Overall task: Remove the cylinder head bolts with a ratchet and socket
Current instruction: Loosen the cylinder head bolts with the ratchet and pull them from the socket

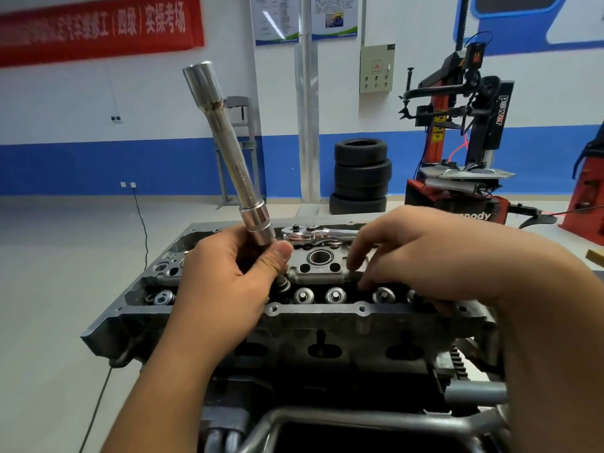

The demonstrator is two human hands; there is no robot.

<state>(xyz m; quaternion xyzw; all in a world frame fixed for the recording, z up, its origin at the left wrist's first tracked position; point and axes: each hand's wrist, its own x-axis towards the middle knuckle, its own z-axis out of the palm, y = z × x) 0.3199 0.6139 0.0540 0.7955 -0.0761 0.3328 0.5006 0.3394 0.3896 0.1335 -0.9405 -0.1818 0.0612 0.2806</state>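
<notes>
Your left hand grips the lower end of a long chrome extension bar with a socket, tilted up and away from you above the grey aluminium cylinder head. Your right hand hovers with relaxed, loosely bent fingers beside the chrome ratchet lying on the head's far side.

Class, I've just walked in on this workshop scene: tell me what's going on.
A person is working over a cylinder head on a stand. The left hand grips a long socket extension, tilted up and away. The right hand hovers over the head with relaxed fingers. The ratchet lies on the head, not attached to the extension.
</notes>
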